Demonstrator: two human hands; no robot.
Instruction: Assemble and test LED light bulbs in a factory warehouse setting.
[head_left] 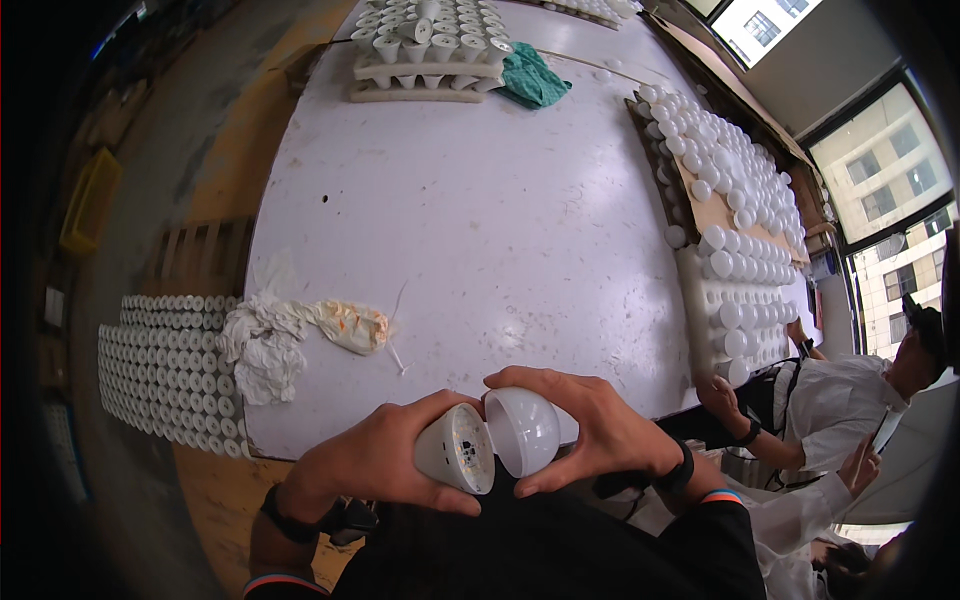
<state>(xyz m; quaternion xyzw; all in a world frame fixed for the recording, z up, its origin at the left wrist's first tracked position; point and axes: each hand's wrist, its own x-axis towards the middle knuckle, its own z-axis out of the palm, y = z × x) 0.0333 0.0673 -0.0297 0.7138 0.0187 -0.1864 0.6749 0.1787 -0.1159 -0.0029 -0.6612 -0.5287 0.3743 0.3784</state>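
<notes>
Close to my body, past the table's near edge, my left hand (pixel 400 452) is wrapped round a white LED bulb base (pixel 458 450). Its open end faces right, and the round circuit board with small yellow chips shows inside. My right hand (pixel 610 425) grips a white plastic bulb cover (pixel 525 432) between thumb and fingers, its open side turned toward the base. The rims of the two parts are side by side, very near each other and tilted apart; whether they touch at the top I cannot tell.
Crumpled white cloths (pixel 265 345) and a stained glove-like bundle (pixel 352 326) lie on the white table (pixel 450 220). Many bulb bases (pixel 170 370) stand left. Bulb covers (pixel 735 170) fill trays at right. Stacked foam trays (pixel 430 72) and a green cloth (pixel 535 76) sit far off. People (pixel 830 400) are at right.
</notes>
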